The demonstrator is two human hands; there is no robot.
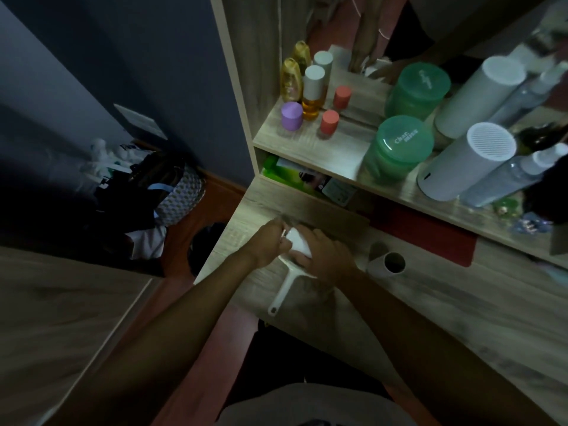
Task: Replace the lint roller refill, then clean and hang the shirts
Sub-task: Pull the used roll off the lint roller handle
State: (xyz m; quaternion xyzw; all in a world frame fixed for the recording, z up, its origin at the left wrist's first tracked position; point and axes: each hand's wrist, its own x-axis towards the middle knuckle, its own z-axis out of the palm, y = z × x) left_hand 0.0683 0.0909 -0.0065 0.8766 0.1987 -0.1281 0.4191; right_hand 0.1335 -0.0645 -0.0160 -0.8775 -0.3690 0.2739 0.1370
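A: Anything readable here?
B: Just "Chaf…" in white on the lid of the nearer green jar (399,142). Second line under it too blurry. Same sort of print on the mirrored jar (421,84), unreadable. Packets (310,179) below the shelf: print too small.

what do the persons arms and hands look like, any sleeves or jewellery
Both forearms are bare up to the bottom edge of the view, so no sleeves show. The left hand and right hand wear no gloves, and no watch, ring or bracelet can be seen, though the dim light hides fine detail.
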